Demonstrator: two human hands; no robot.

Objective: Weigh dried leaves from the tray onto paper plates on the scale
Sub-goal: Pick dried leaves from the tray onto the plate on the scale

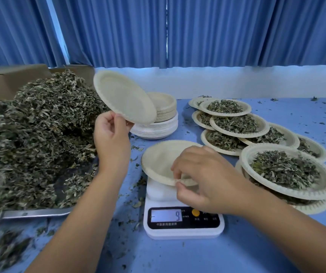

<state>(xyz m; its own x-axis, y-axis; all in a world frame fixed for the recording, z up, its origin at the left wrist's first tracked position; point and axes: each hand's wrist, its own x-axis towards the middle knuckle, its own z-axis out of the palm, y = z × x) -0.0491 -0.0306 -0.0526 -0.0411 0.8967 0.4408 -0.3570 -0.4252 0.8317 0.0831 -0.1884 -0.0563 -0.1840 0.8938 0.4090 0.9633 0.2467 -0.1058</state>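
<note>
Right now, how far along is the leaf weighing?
Done: several filled plates at right. In hand: right hand pinches an empty plate on the scale, display reading 9; left hand holds a second empty plate aloft. Left: a leaf heap on the tray, a stack of unused plates.

The right grip (207, 174) hides the near rim of the plate (158, 160) and some buttons on the scale (183, 233), and the print under its display is too small to read. The tray (40, 212) and its leaves (40, 125) run off the left edge, blurred there.
</note>
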